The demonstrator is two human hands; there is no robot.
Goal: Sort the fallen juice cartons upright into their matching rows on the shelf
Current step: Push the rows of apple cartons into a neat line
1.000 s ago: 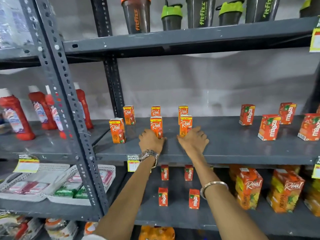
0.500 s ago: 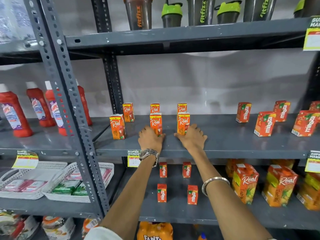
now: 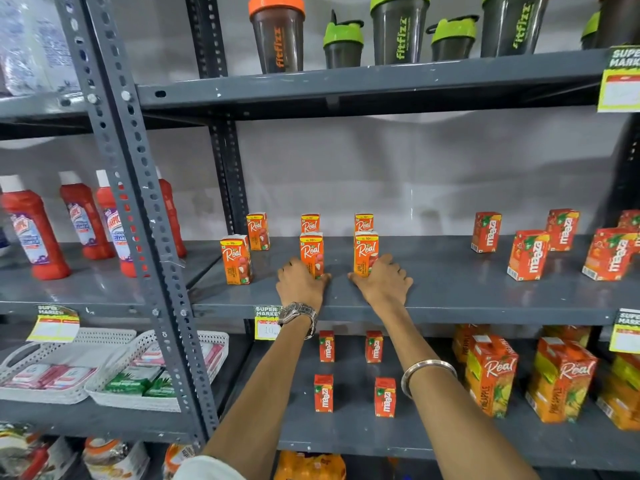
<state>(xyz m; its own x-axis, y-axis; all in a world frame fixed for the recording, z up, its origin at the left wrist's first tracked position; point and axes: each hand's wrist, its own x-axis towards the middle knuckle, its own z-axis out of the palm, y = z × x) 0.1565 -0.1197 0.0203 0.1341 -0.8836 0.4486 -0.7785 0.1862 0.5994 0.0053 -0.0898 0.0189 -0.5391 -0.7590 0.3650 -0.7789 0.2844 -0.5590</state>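
Note:
Several small orange Real cartons stand upright in three short rows on the grey middle shelf (image 3: 450, 296). My left hand (image 3: 300, 284) is wrapped around the base of the front carton of the middle row (image 3: 311, 249). My right hand (image 3: 384, 282) grips the base of the front carton of the right row (image 3: 366, 249). A third front carton (image 3: 236, 259) stands free at the left. Red Maaza cartons (image 3: 528, 254) stand upright further right on the same shelf.
Small Maaza cartons (image 3: 323, 393) and big Real packs (image 3: 491, 374) stand on the shelf below. Fitfizz shaker bottles (image 3: 277, 36) line the top shelf. Red cleaner bottles (image 3: 33, 230) and white baskets (image 3: 114, 341) fill the left rack, behind a perforated post (image 3: 138, 216).
Both hands stay at the two front Real cartons and have nudged them slightly back. The camera has tilted and shifted a little; nothing was lifted or let go.

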